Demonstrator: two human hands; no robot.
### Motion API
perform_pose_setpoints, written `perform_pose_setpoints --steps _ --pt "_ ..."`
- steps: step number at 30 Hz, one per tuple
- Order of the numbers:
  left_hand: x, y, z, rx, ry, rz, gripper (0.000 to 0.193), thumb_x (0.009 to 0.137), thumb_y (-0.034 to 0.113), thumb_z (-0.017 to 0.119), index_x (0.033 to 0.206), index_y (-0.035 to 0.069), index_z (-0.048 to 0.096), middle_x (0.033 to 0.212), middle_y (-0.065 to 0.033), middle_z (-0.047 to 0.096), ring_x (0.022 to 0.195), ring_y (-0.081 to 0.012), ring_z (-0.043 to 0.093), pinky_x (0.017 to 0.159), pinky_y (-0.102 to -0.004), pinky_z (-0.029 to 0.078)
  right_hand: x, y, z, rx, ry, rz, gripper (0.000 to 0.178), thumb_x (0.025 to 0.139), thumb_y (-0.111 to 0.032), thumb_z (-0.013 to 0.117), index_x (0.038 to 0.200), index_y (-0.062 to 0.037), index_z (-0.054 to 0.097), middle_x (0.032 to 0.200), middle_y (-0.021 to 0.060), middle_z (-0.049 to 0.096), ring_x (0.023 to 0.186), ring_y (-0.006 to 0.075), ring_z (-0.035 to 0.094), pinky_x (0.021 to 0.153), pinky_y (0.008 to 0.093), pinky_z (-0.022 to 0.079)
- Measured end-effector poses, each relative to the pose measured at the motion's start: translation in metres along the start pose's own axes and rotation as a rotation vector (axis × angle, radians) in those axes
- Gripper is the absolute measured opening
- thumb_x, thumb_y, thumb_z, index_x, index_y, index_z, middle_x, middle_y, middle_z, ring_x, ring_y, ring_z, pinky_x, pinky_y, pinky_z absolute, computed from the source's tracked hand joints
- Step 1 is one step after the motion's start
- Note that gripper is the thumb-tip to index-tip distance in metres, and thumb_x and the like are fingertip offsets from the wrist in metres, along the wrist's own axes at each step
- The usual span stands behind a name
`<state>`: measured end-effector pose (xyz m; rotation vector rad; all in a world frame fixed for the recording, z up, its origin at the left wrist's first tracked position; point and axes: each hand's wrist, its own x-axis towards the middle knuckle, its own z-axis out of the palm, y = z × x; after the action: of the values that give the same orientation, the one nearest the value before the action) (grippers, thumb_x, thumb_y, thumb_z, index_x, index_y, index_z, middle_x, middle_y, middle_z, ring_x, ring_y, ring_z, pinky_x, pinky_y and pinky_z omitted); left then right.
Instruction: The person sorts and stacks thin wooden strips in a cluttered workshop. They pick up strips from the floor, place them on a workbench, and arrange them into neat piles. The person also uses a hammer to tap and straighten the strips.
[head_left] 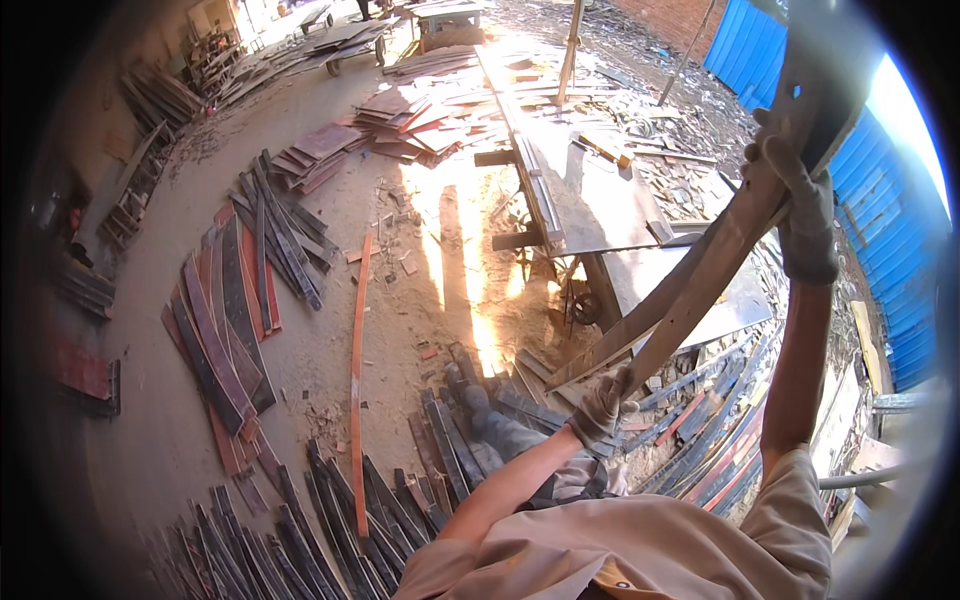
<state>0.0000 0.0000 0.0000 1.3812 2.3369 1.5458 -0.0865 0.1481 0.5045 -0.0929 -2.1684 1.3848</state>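
Two long brown wooden boards (700, 285) slant from beside my left hand up to the upper right, where they come together and look wide close to the camera. My right hand (805, 205), in a grey work glove, is raised and wrapped round their upper part, fingers on the far side. Lower down, my left hand (600, 408), also gloved, is closed at the bottom end of the nearer board; some of its fingers are hidden. Behind the boards stands a work table (590, 215) with a pale sheet top and a rail along its left edge.
Dark wood strips (235, 310) lie in stacks on the dusty floor at left, with more strips (290, 540) at lower left. One long orange strip (361, 370) lies alone. Reddish panels (410, 120) are piled farther off. Scrap strips (700, 430) cover the right, below a blue metal fence (890, 250).
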Motion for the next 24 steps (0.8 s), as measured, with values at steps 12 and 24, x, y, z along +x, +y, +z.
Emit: perform_pose_setpoints --steps 12,24 --pt "0.31 -0.185 -0.482 -0.807 0.53 -0.147 0.113 0.093 0.074 0.064 0.169 0.009 0.011 0.169 -0.0262 0.027 0.152 -0.0408 0.039 0.116 -0.0531 0.044 0.107 0.242 0.249 0.226 -0.478 0.523 0.048 0.067 -0.006 0.08 0.114 0.0009 0.073 0.092 0.0032 0.072 0.083 0.015 0.069 0.076 0.0314 0.057" --pt "0.532 -0.569 -0.721 -0.989 0.676 -0.648 0.102 0.083 0.086 0.065 0.157 0.022 0.038 0.142 -0.0109 0.05 0.122 -0.0241 0.056 0.091 -0.0471 0.054 0.02 0.382 0.349 0.104 -0.731 0.974 0.044 0.071 -0.013 0.088 0.112 -0.0053 0.075 0.1 0.0029 0.077 0.09 0.0131 0.071 0.085 0.0313 0.057"
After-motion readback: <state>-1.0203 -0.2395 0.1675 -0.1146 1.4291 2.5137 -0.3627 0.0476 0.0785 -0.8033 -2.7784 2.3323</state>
